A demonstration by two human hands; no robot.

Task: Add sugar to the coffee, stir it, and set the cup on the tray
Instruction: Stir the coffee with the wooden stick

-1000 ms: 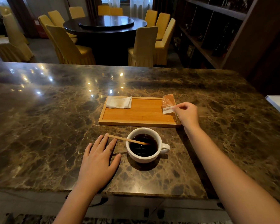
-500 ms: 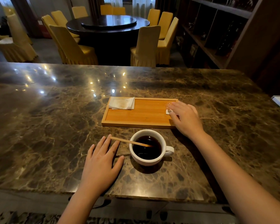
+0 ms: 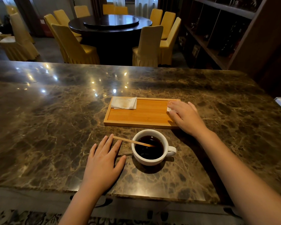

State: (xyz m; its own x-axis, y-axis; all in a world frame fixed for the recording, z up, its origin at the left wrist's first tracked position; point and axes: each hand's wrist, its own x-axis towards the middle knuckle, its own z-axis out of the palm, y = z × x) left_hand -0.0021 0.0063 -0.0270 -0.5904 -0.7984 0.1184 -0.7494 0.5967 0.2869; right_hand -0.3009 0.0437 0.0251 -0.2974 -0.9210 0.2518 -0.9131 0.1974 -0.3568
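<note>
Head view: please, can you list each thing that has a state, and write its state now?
cup: upright on the counter, full of dark coffee, not on the tray
stir stick: leaning in the cup, upper end over the rim
tray: flat on the counter, middle bare
napkin: folded, in the tray's far left corner
sugar packet: lying on the tray's right end, mostly under the right hand
left hand: flat on the counter, holding nothing

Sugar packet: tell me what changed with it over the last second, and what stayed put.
The right hand lowered the sugar packet from upright, pinched in its fingers, to flat on the right end of the tray, and now lies over it. The left hand stayed flat on the counter; cup, stirrer and napkin did not move.
</note>
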